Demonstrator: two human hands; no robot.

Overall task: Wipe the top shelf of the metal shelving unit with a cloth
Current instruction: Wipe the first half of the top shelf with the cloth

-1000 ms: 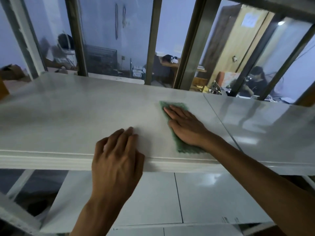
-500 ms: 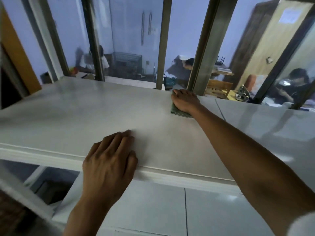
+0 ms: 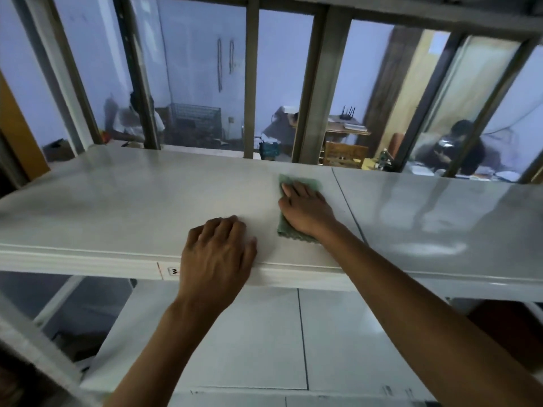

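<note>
Cloth (image 3: 296, 230) lies flat under the right hand (image 3: 307, 211), fingers extended, pressing; left hand (image 3: 219, 254), open and empty, braces on the shelf (image 3: 117, 201).

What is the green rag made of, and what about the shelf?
The green cloth looks like soft woven fabric, maybe microfibre: its edge is nubbly and limp. The top shelf looks like white-painted metal, smooth and semi-glossy, since it mirrors the window bars.
</note>
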